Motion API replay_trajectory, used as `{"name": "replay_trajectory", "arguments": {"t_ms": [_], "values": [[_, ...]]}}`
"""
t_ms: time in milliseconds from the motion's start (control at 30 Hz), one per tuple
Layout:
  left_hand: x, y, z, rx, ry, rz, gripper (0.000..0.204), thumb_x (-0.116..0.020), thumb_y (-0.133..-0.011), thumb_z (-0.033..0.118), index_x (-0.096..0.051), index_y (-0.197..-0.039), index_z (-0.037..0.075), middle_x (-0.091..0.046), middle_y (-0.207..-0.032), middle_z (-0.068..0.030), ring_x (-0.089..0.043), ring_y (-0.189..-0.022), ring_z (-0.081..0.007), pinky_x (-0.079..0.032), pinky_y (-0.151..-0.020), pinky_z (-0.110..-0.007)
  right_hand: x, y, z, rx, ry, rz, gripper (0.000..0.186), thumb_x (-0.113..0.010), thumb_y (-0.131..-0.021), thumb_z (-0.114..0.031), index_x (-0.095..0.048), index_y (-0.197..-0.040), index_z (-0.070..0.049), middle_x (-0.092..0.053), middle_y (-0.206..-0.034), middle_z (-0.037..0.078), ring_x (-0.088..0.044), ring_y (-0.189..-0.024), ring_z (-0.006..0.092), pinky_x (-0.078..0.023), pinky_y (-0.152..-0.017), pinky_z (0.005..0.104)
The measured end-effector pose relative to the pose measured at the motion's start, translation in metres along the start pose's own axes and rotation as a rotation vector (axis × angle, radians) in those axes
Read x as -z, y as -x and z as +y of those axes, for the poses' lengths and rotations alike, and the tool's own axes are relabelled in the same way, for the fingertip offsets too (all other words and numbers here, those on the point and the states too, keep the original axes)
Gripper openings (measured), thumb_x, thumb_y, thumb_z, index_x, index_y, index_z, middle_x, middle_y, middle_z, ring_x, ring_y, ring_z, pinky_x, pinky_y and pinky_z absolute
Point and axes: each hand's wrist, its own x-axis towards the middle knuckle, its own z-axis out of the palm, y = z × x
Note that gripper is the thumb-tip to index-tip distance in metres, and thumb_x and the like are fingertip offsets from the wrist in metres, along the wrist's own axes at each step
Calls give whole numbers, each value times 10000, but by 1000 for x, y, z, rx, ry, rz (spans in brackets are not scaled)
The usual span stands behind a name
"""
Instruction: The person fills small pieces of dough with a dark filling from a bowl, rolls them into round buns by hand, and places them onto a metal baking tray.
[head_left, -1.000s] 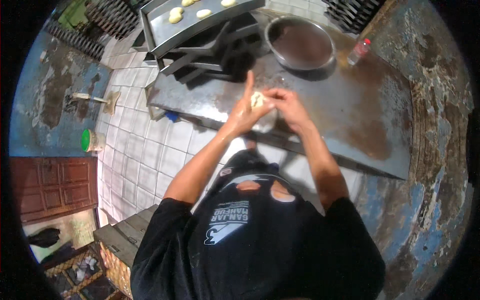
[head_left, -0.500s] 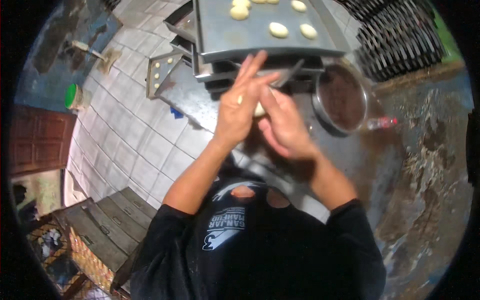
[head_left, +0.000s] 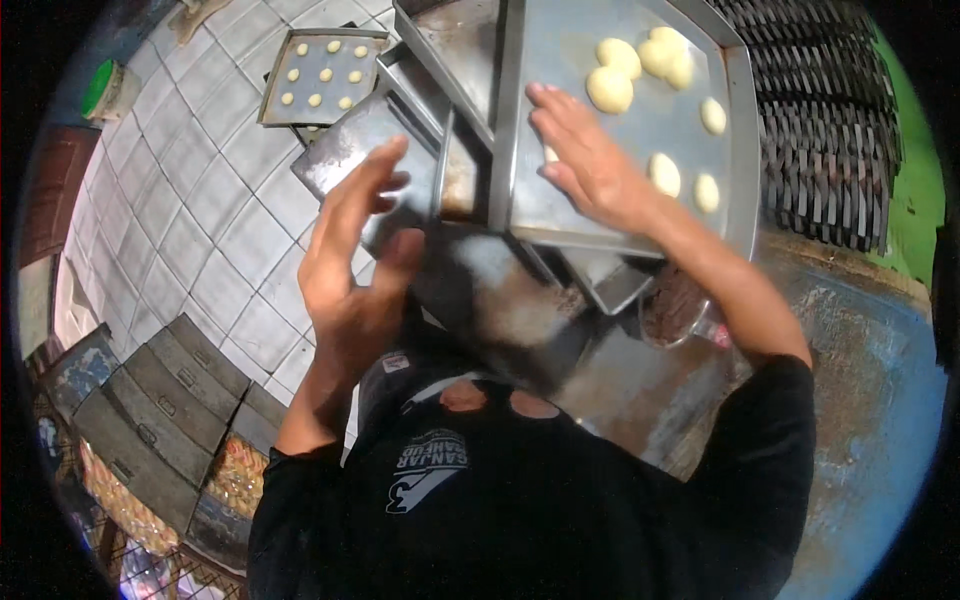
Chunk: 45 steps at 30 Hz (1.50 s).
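A metal baking tray [head_left: 733, 130] at the upper right bears several pale dough pieces, some round and clustered, others smaller ovals such as this dough piece [head_left: 664, 175]. Over the tray's left part reaches my right hand [head_left: 592, 160], fingers stretched out and palm down. Beside its thumb and fingers shows a bit of a small dough piece [head_left: 550, 154]; the hand covers the rest. My left hand [head_left: 350, 255] is raised in the air at the left, fingers apart, palm facing right, holding nothing. Behind it lies a flat metal sheet [head_left: 355, 150].
More metal trays [head_left: 455, 50] are stacked askew under the loaded one. On the far left, a tray [head_left: 270, 105] holds dough balls in rows. A pan of brown crumbly filling [head_left: 672, 305] sits under my right forearm. Black slatted racks [head_left: 810, 120] stand at the right.
My hands were together with a dough piece between them. They have parted: the right has gone out over the tray, the left stays raised at the left. The view has shifted.
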Motion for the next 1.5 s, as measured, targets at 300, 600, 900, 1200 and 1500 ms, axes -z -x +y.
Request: {"name": "replay_trajectory", "arguments": {"t_ms": [300, 600, 900, 1200, 1500], "values": [[-22, -8, 21, -124, 147, -24, 381, -641, -970, 78, -597, -1346, 39, -654, -1297, -174, -685, -1060, -232, -548, -915, -353, 75, -33, 5, -837, -665, 199, 492, -596, -1006, -370, -590, -1302, 23, -598, -1347, 236, -570, -1256, 384, -453, -1077, 477], [-129, 68, 89, 166, 606, 130, 347, -524, -1069, 122, -495, -1363, -60, -609, -1243, -133, -616, -1148, -195, -525, -980, -342, 55, 74, -182, -735, -404, 704, 317, -772, -833, -233, -659, -1022, -5, -688, -893, 158, -681, -807, 240, -537, -707, 373], [-230, 270, 96, 470, 532, -465, 391, -482, -1096, 383, -565, -870, 74, -544, -754, 23, -476, -674, -58, -388, -563, -265, -91, 284, -359, -1037, -743, 1224, 233, -694, -926, -53, -679, -1137, 44, -703, -981, 148, -684, -879, 258, -536, -772, 336], [-232, 341, 27, 833, 171, -840, 628, -533, -1047, 398, -354, -1561, 85, -544, -1428, -196, -639, -1121, -286, -525, -953, -418, -175, 362, -369, -1438, -712, 1131, 221, -637, -1000, -190, -719, -1128, -29, -697, -844, 100, -674, -773, 181, -576, -742, 329], [-302, 286, 25, 1101, 594, -989, 471, -642, -951, 60, -541, -1411, 50, -645, -1246, -38, -617, -1075, -119, -495, -962, -301, -254, 433, -206, -1551, -36, 559, 244, -599, -946, -146, -717, -1120, -21, -701, -1106, 232, -678, -1035, 388, -516, -973, 447]]}}
